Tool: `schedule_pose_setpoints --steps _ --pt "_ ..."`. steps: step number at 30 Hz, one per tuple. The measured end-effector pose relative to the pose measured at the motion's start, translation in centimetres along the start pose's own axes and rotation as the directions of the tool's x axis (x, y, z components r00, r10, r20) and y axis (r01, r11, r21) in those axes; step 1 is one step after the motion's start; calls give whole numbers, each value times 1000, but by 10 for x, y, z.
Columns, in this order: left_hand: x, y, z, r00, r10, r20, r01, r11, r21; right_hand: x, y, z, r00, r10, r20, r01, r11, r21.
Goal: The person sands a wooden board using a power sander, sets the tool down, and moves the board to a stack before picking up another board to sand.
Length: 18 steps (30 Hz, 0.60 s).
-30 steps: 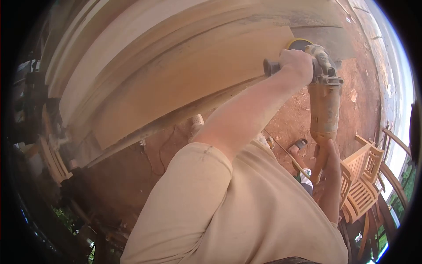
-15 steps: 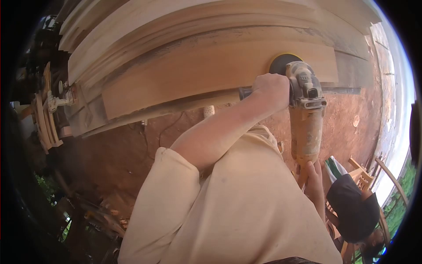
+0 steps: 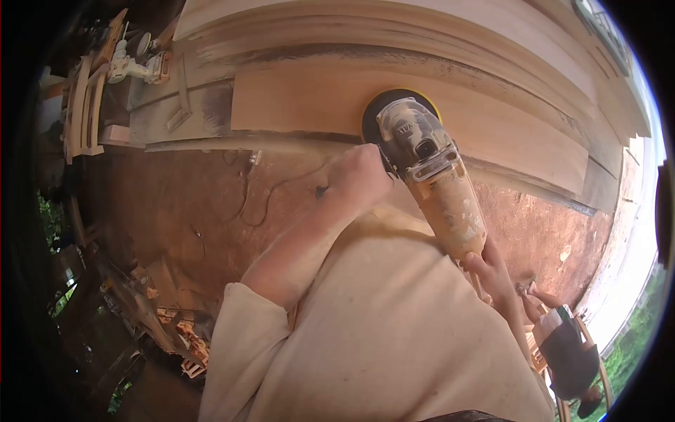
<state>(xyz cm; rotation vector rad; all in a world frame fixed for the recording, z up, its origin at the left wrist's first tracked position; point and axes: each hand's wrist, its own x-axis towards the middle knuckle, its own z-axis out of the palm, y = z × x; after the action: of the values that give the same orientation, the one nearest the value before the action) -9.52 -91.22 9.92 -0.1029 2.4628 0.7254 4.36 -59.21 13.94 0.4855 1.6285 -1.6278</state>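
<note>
My left hand [image 3: 360, 177] grips the side handle of a dusty yellow angle sander [image 3: 434, 184]. At the tool's rear end, my right hand [image 3: 491, 270] is closed around the body. The black sanding disc with a yellow rim [image 3: 374, 111] lies flat on a long pale wooden board [image 3: 492, 126], close to its near edge. This board rests on a stack of similar long planks [image 3: 394, 28]. My beige sleeve and shirt fill the lower middle of the view.
Another person in a dark cap [image 3: 571, 352] is at the lower right. A cable [image 3: 260, 200] trails over the red dirt floor [image 3: 176, 204]. Wooden parts [image 3: 84, 105] and a white tool [image 3: 130, 67] sit top left; wood scraps [image 3: 176, 323] lie lower left.
The sander has slid left along the board with both hands still on it. The view has swung, so the planks now tilt the other way and the other person shows lower right.
</note>
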Motion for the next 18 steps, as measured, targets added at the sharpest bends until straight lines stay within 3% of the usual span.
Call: schedule_pose_setpoints --steps 2,4,8,10,13,16,18 --pt "-5 -29 -8 993 -46 -113 40 998 -51 15 -10 22 998 9 63 -8 1000 -8" --pt "-11 -46 -31 987 -103 -121 95 993 -66 32 -10 42 989 -130 76 130 991 9" --pt "-9 -90 -59 966 -211 -153 194 974 -118 60 -34 73 974 -164 157 169 985 -17" --pt "-8 -103 -79 955 -247 -165 232 967 -106 67 -64 95 988 13 152 16 982 -189" --pt "4 -141 -95 943 -265 -203 262 964 -43 87 -91 122 980 119 159 -61 942 -330" --pt "9 -173 -109 933 -279 -228 292 956 21 110 -102 147 977 18 212 59 934 -353" --pt "13 -196 -120 925 -307 -225 324 945 40 119 -120 163 974 55 221 41 912 -408"
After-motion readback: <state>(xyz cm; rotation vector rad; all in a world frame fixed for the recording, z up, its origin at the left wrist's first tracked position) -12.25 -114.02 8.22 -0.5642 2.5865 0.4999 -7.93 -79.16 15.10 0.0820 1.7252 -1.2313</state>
